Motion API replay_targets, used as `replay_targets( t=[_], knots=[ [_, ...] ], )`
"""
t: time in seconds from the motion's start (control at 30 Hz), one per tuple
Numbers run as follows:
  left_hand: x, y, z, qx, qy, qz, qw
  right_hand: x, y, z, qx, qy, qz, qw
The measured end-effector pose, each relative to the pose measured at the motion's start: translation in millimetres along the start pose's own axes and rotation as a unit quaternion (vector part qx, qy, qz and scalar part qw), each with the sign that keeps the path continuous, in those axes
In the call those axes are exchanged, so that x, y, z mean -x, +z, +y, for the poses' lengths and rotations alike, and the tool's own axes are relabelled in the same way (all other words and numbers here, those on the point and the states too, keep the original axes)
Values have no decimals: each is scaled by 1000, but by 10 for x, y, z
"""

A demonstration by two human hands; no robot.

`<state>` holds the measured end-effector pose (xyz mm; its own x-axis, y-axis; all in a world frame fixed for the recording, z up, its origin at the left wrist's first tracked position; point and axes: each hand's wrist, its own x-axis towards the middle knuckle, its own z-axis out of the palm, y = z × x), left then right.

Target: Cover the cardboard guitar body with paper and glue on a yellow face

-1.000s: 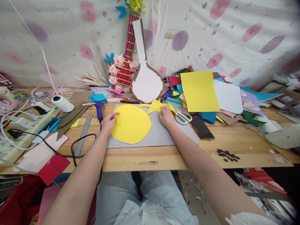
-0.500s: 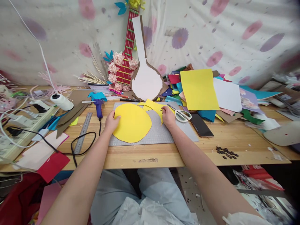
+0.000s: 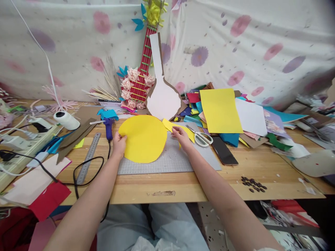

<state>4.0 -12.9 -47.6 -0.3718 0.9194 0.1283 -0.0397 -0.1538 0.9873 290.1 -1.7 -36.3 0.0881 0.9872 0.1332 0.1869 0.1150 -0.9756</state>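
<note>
My left hand [image 3: 119, 144] grips the left edge of a round yellow foam sheet [image 3: 143, 138], lifting it so it tilts up above the grey cutting mat [image 3: 170, 162]. My right hand [image 3: 181, 136] pinches a jagged yellow offcut [image 3: 176, 126] at the mat's far edge. White-handled scissors [image 3: 201, 136] lie just right of that hand. Behind the sheet a white guitar-shaped cardboard cutout [image 3: 162, 94] leans on the flowered cloth, beside a red paper guitar [image 3: 140, 78].
A purple glue gun [image 3: 108, 126] with black cord and a steel ruler [image 3: 89, 157] lie left of the mat. A black phone [image 3: 224, 150] sits to its right, below a heap of coloured sheets [image 3: 222, 109]. Dark beads [image 3: 253, 184] lie near the front edge. Thread spool [image 3: 66, 120] at left.
My left hand has raised the round yellow sheet off the mat and drawn it left. My right hand has closed on the yellow offcut and shifted slightly left.
</note>
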Motion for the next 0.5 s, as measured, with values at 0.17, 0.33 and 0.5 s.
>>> replay_targets(
  t=[0.17, 0.33, 0.5],
  knots=[
    [-62, 346, 143, -20, 0, -88, 996, -57, 70, -44, -150, 59, -84, 983],
    [-474, 848, 269, -26, 34, -155, 987, -191, -258, 115, -186, 66, -2, 980],
    [-1299, 1248, 313, -108, 31, -10, 994, -353, -461, 313, -183, 74, 159, 967]
  ],
)
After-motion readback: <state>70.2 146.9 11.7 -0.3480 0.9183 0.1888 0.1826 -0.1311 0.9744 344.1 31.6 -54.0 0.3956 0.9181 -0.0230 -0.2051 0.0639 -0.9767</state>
